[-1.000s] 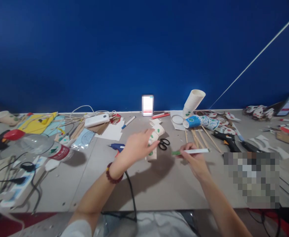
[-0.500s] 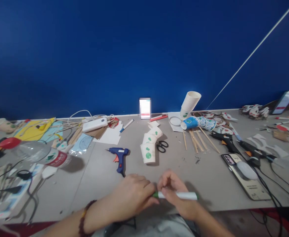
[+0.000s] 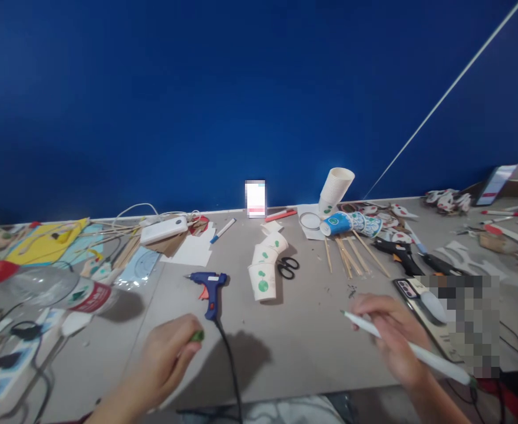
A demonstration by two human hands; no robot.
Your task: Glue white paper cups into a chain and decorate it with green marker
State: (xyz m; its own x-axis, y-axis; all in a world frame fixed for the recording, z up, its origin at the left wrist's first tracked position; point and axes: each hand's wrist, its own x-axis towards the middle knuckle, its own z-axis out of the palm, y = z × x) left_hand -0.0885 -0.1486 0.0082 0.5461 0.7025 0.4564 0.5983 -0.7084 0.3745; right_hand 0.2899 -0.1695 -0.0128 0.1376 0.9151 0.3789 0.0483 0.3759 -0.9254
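My left hand (image 3: 168,356) is closed round a green cap (image 3: 197,335), which pokes out by the thumb at the lower left. At the lower right, my right hand (image 3: 393,335) grips a white marker (image 3: 435,358) with its green tip bare and pointing left. Between and beyond my hands, a curved row of white paper cups with green spots (image 3: 263,281) lies on the table. Black-handled scissors (image 3: 287,268) rest against its right side. A blue glue gun (image 3: 211,288) lies left of the cups, its cable running to the front edge.
A plastic bottle (image 3: 64,287) and power strip (image 3: 24,359) are at the left. Stacked white cups (image 3: 337,187), blue cups (image 3: 338,223) and wooden sticks (image 3: 349,256) stand or lie at the back right. A phone (image 3: 422,306) lies near my right hand.
My hands have moved apart, the left one leftward with the green cap and the right one rightward with the marker. The cap has come off the marker. The view has shifted slightly.
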